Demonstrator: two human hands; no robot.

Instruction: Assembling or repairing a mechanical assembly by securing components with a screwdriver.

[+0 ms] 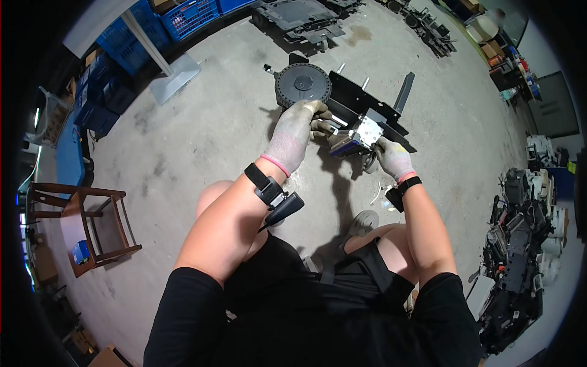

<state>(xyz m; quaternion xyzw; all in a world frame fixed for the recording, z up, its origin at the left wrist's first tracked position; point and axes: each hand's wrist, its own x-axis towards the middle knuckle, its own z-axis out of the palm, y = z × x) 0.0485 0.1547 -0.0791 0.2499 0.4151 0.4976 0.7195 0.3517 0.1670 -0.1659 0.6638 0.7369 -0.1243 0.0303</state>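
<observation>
A black wheeled machine frame (358,95) stands in front of me, with metal rods sticking out of it. At its left end is a round black wheel (302,84) with a toothed rim. My left hand (296,131), in a grey glove, has its fingers curled at the frame just below the wheel; what exactly they grip is partly hidden. A silver metal block (369,131) with a dark cylindrical motor (346,144) sits at the frame's near right side. My right hand (394,158), also gloved, is closed on the block's right edge. A small caster wheel (369,163) shows beneath it.
Small scraps (386,197) lie on the concrete floor near my shoe (365,222). A wooden chair (92,229) lies at the left, below blue crates (101,92). More dark chassis parts (299,21) lie at the back, and a heap of machine parts (516,244) lines the right.
</observation>
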